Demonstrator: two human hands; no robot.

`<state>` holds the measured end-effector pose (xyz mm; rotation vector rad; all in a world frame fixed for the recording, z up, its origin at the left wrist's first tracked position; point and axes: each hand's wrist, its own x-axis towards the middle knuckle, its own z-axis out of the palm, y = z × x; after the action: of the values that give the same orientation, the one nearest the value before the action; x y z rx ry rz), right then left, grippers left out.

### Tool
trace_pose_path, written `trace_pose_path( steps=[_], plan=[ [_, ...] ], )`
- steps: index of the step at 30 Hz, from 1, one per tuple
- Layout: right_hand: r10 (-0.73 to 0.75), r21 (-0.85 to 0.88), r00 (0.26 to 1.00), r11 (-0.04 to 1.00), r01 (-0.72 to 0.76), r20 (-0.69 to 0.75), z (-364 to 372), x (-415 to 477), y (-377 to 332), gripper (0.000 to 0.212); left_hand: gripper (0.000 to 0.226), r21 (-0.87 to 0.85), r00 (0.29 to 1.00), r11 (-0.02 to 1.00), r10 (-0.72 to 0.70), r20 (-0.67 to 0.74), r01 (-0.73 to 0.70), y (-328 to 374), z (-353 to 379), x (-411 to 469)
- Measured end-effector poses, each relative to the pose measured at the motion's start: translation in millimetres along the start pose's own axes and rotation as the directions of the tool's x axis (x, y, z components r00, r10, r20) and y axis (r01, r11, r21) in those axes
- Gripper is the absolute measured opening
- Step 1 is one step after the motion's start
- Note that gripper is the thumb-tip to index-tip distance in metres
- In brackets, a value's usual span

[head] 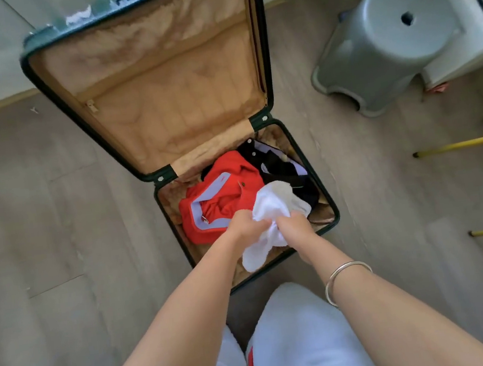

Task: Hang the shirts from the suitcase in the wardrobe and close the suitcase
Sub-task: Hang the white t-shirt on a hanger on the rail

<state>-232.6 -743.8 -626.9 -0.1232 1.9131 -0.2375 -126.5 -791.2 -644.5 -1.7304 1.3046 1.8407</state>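
Note:
A dark green suitcase lies open on the floor, its tan-lined lid propped up behind. Inside lie a red shirt with pale trim on the left and a black shirt at the back right. A crumpled white shirt is bunched over the front of the case. My left hand and my right hand both grip it, close together. The wardrobe is not in view.
A grey plastic stool stands at the upper right against white furniture. Yellow legs stick in from the right edge. My knees in white trousers are just in front of the suitcase. Wooden floor lies to the left.

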Motion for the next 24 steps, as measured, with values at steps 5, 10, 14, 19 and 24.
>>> trace_pose_path(
  steps=[5,10,14,19,24],
  plan=[
    [0.009,0.125,1.000,0.992,-0.010,0.004,-20.2,-79.1,-28.7,0.047,0.023,-0.015,0.994,0.995,0.100,-0.036,-0.100,41.1,-19.5,-77.9],
    [-0.086,0.204,0.995,0.974,0.096,-0.058,-47.5,-167.8,-71.7,0.024,0.035,0.002,0.987,0.987,0.159,0.006,-0.159,89.5,-52.7,-164.5],
    [-0.150,0.232,0.989,0.961,0.149,-0.014,-69.8,-252.6,-111.1,0.054,0.038,-0.012,0.971,0.971,0.238,0.011,-0.238,134.2,-82.6,-239.5],
    [-0.425,0.202,0.905,0.885,0.420,-0.023,-96.1,-344.7,-166.6,0.032,0.036,-0.017,0.926,0.931,0.360,-0.117,-0.364,191.0,-135.8,-333.1],
    [-0.543,0.181,0.831,0.835,0.520,0.119,-109.6,-441.8,-215.3,0.032,0.064,-0.279,0.930,0.891,0.310,-0.200,-0.357,211.7,-194.0,-410.8]
  ],
)
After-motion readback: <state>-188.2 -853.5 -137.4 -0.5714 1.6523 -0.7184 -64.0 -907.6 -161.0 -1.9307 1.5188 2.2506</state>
